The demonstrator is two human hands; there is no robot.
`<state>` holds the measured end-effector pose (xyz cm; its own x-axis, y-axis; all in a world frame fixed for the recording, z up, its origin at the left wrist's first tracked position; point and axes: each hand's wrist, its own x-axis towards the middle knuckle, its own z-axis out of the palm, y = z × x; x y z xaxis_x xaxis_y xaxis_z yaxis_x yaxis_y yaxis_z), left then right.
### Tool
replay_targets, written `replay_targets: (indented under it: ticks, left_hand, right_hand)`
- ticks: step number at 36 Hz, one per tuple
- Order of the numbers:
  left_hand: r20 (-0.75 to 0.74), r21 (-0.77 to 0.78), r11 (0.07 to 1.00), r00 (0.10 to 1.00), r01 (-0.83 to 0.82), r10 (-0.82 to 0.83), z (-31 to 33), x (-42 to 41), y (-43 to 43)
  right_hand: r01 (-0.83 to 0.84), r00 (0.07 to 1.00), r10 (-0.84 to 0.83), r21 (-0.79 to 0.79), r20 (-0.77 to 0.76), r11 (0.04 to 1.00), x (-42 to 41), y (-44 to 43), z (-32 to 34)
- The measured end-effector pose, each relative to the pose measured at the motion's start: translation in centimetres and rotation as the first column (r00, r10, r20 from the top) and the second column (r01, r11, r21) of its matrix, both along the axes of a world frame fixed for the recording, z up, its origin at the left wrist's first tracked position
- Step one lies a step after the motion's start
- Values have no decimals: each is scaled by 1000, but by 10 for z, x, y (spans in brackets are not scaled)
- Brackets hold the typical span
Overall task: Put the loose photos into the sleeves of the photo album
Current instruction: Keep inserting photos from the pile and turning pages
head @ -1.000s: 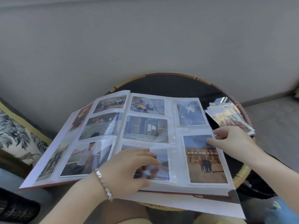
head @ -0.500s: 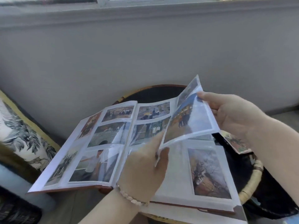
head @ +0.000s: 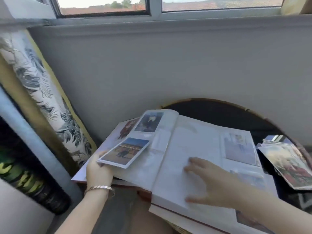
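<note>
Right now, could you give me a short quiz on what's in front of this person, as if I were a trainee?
1. True or false: the right hand lies flat, fingers spread, on the right-hand side of the photo album.
2. Where is the stack of loose photos? A) left of the album; B) right of the album, on the round table; C) in a hand.
3. Fill in: the turned page bearing the building photo is gripped by the ___ hand.

Key: 1 true; 2 B; 3 left, since the left hand holds its edge.
</note>
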<state>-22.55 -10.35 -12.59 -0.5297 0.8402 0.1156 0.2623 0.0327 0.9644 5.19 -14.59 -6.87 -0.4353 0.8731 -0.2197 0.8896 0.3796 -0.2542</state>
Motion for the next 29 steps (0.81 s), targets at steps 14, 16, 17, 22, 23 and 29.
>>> replay_targets:
  ticks: [14,16,17,22,23,29]
  left_hand:
    - [-596,57,945,771,322,-227,18,-25,-7]
    - [-615,50,928,743,370,-263,19,-25,-6]
    - [-602,39,924,747,380,-282,19,-26,-6]
    - [-405,48,974,896,222,-184,13,-22,-8]
    - [-319,24,989,938,149,-134,14,-22,-7]
    - [-79,-200,962,982,-186,173,-1,-33,-3]
  right_hand:
    - [-108,966,106,-5,235,994,-24,-14,-9]
    - [-99,968,97,-6,232,995,-23,-14,-9]
    - [-87,970,84,-1,227,996,-22,-15,-11]
    - [-32,969,-8,155,249,987,-16,-14,-20]
    - [-13,973,-26,168,231,986,-16,-15,-21]
    - [-25,955,-22,155,296,988,-18,-15,-25]
